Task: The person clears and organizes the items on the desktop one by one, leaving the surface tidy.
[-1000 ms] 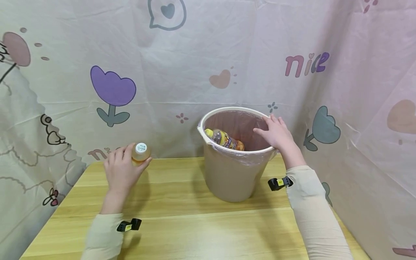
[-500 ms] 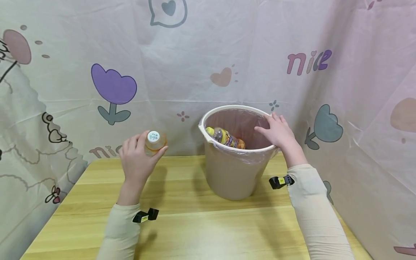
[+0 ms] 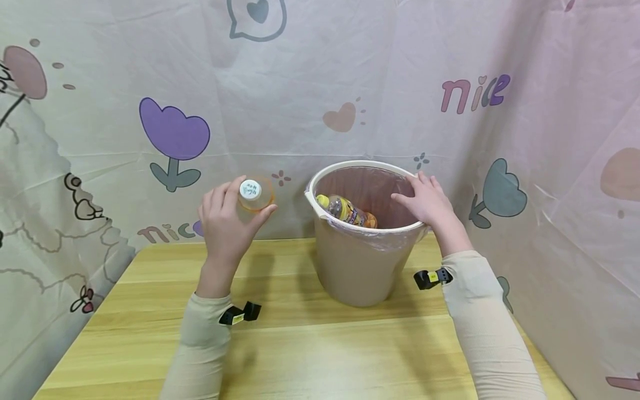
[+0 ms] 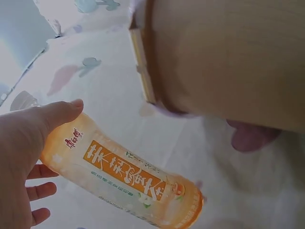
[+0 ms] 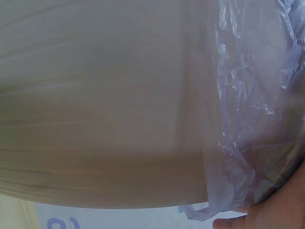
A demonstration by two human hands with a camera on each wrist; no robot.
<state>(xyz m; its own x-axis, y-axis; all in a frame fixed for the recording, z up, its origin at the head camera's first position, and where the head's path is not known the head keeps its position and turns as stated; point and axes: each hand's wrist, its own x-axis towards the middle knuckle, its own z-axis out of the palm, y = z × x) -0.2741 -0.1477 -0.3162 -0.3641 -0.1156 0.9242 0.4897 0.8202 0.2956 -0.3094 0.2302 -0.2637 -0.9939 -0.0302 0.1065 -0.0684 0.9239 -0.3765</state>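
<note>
In the head view my left hand [image 3: 228, 225] grips a drink bottle [image 3: 256, 194] with a white cap, raised above the table to the left of the bin. The left wrist view shows that bottle [image 4: 126, 174] with an orange and white label, the thumb lying across its upper part. My right hand [image 3: 429, 206] holds the right rim of a beige trash bin [image 3: 357, 272], its thumb over the inside. A clear plastic liner [image 5: 243, 109] hangs over the bin's rim. Inside the bin leans another bottle [image 3: 350, 214] with a yellow cap, its lower end partly hidden.
The bin stands on a wooden table [image 3: 300, 355], close to its back edge. A printed cloth [image 3: 280, 83] hangs behind the table and along both sides.
My left hand has lifted the drink bottle higher and moved it to the right, nearer the bin. The right hand stays on the bin's rim.
</note>
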